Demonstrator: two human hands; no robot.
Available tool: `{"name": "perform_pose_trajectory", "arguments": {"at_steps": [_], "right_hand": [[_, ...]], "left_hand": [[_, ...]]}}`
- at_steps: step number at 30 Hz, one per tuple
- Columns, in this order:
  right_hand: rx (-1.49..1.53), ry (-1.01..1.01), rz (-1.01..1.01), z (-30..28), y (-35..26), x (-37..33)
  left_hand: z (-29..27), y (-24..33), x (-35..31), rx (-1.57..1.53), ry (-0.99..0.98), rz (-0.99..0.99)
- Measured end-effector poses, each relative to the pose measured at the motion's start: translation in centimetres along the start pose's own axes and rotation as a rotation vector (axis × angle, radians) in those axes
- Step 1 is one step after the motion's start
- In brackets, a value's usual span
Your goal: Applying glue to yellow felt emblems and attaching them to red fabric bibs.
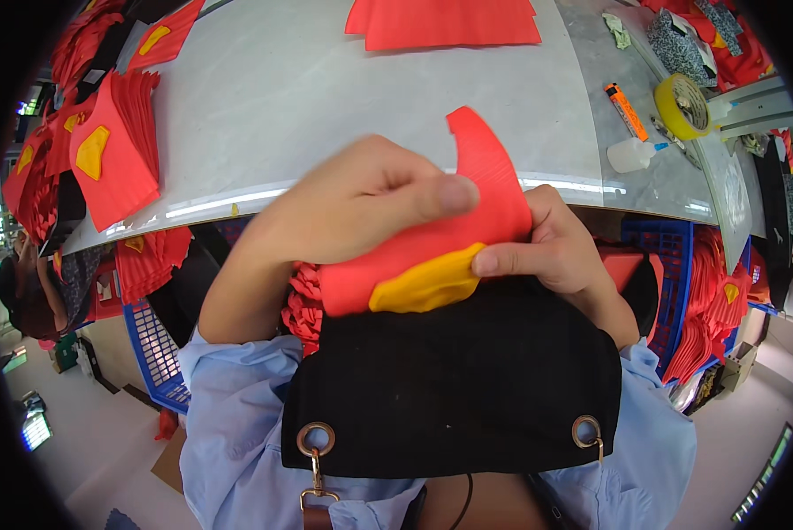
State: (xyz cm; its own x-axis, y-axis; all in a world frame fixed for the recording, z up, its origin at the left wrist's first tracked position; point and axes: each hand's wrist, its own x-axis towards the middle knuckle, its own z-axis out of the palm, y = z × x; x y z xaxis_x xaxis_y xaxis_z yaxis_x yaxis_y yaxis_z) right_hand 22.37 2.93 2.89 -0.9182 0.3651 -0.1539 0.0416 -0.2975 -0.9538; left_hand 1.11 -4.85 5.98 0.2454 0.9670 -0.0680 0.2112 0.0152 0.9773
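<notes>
A red fabric piece [432, 243] with a yellow patch [427, 281] is held up in front of my chest, its top corner curling upward past the table edge. My right hand [555, 243] grips its right side, thumb pressed beside the yellow patch and fingers behind the cloth. Across the upper left of the piece lies my left hand [370, 194], fingers curled and thumb against the red cloth; slight blur softens its outline. Below the cloth hangs a black apron [449, 380] with metal eyelets. Bunched red cloth [304, 305] shows under my left wrist.
A stack of red pieces [449, 25] lies at the table's far side. More patched pieces [118, 150] hang at the left edge. At right are yellow tape [682, 106], an orange tube [626, 112] and a white bottle [630, 155]. Blue baskets [153, 353] stand below.
</notes>
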Motion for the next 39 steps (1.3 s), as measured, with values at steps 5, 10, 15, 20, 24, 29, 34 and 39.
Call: {"name": "perform_pose_trajectory", "arguments": {"at_steps": [5,10,15,20,24,29,34,39], "right_hand": [[0.086,0.153,0.035,-0.6,0.5,0.0],[0.164,0.169,-0.023,-0.8,0.9,0.4],[0.149,0.180,-0.056,-0.9,1.5,0.3],[0.166,0.183,-0.068,-0.8,1.6,0.5],[0.166,0.219,-0.057,-0.8,1.6,0.6],[0.174,0.251,-0.059,-0.6,1.9,0.7],[-0.169,0.422,-0.157,0.5,1.4,0.6],[-0.435,0.497,-0.303,0.1,1.6,1.1]], "left_hand": [[-3.4,-2.0,-2.9,0.203,0.691,0.290],[-0.2,-5.5,-5.9,-0.352,0.122,-0.045],[3.4,-4.9,-4.2,-0.685,0.340,0.038],[3.7,-4.8,-3.9,-0.835,0.375,-0.035],[4.0,-4.6,-3.9,-0.763,0.430,-0.034],[5.1,-4.1,-3.5,-0.651,0.525,0.062],[5.5,-5.0,-3.4,-0.312,0.681,0.141],[4.6,-5.0,-2.5,-0.241,0.695,0.164]]}}
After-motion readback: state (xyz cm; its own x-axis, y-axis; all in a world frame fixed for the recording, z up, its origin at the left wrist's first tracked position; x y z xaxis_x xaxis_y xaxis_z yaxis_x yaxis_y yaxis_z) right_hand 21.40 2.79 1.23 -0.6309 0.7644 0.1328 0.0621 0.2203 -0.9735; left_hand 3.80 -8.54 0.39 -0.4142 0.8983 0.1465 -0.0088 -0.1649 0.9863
